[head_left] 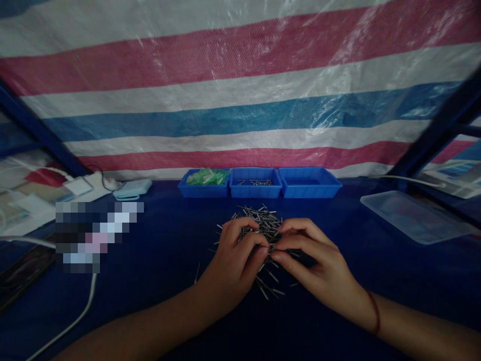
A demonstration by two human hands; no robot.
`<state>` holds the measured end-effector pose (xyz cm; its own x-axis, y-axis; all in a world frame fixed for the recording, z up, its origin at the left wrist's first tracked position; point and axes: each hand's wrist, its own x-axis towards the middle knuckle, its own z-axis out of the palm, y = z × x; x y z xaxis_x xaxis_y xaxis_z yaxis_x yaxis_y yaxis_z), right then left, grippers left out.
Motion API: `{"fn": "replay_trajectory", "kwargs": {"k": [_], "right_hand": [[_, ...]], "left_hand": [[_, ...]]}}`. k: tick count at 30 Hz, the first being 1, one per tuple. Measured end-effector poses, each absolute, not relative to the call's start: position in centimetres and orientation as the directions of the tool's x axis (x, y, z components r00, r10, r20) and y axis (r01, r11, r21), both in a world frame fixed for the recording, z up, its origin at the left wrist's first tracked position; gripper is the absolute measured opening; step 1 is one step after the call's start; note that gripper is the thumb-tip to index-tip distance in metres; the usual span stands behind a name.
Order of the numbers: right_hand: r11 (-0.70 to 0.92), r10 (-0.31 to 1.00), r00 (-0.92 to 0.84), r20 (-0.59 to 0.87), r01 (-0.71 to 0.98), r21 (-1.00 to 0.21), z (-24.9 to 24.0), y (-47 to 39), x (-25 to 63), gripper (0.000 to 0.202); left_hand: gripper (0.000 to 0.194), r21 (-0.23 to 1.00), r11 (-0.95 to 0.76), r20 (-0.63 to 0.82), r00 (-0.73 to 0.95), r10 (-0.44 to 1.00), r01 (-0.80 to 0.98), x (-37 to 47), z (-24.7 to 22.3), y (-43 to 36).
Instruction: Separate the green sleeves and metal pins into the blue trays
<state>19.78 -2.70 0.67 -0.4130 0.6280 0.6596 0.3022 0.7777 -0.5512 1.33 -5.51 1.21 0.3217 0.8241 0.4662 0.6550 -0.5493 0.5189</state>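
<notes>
A heap of thin metal pins (263,220), each a slim dark and silver rod, lies on the dark blue tabletop in front of me. My left hand (240,255) comes over the heap's left side, thumb and index finger pinched. Facing it from the right, my right hand (315,255) is pinched too, with its fingertips almost meeting the left ones. Between the two pinches a small bit of a metal pin shows; the fingers hide most of it. Several loose pins (265,288) are scattered toward me below the hands.
Behind the heap stand three blue bins: one with green-and-clear plastic pieces (208,176), one with metal pins (262,182), and a third bin (310,190). A translucent lid (413,215) lies right. At left are a power strip (93,185), white cable (92,296) and light-blue case (132,188).
</notes>
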Motion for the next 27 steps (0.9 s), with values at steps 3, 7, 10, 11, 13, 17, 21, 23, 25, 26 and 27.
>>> {"fn": "replay_trajectory", "kwargs": {"k": [3,7,10,11,13,17,21,23,25,26,27], "right_hand": [[0.782,0.623,-0.420,0.661,0.292,-0.551,0.67,-2.73,19.77,0.012],[0.789,0.613,-0.427,0.665,0.284,-0.546,0.63,-2.67,19.71,0.014],[0.774,0.631,-0.423,0.650,0.297,-0.559,0.55,-2.55,19.72,0.012],[0.770,0.637,-0.424,0.644,0.299,-0.564,0.52,-2.52,19.73,0.011],[0.766,0.640,-0.428,0.638,0.296,-0.570,0.49,-2.48,19.76,0.009],[0.779,0.623,-0.437,0.649,0.274,-0.564,0.52,-2.54,19.77,0.011],[0.787,0.613,-0.443,0.654,0.270,-0.555,0.62,-2.60,19.79,0.014],[0.792,0.606,-0.443,0.660,0.265,-0.549,0.69,-2.62,19.81,0.015],[0.794,0.604,-0.442,0.663,0.260,-0.550,0.77,-2.65,19.80,0.015],[0.793,0.605,-0.441,0.663,0.259,-0.552,0.81,-2.66,19.79,0.015],[0.791,0.607,-0.440,0.662,0.258,-0.554,0.85,-2.67,19.77,0.015]], "left_hand": [[0.015,0.501,-0.554,0.453,0.343,0.823,0.665,1.14,0.96,-5.31],[0.014,0.478,-0.579,0.459,0.374,0.806,0.660,0.99,0.78,-5.10],[0.011,0.475,-0.598,0.490,0.371,0.789,0.645,0.99,0.77,-5.03],[0.010,0.475,-0.604,0.496,0.372,0.785,0.640,1.00,0.77,-5.02],[0.011,0.479,-0.609,0.499,0.375,0.782,0.632,1.02,0.76,-5.03],[0.011,0.481,-0.611,0.505,0.371,0.779,0.629,1.08,0.74,-5.05],[0.011,0.482,-0.613,0.504,0.374,0.779,0.627,1.15,0.84,-4.97],[0.010,0.486,-0.613,0.503,0.375,0.779,0.623,1.15,0.90,-4.95],[0.009,0.488,-0.616,0.515,0.366,0.775,0.618,1.12,0.96,-5.01],[0.009,0.486,-0.619,0.524,0.361,0.771,0.617,1.10,0.99,-5.07],[0.009,0.483,-0.621,0.534,0.355,0.767,0.617,1.09,1.03,-5.15]]}}
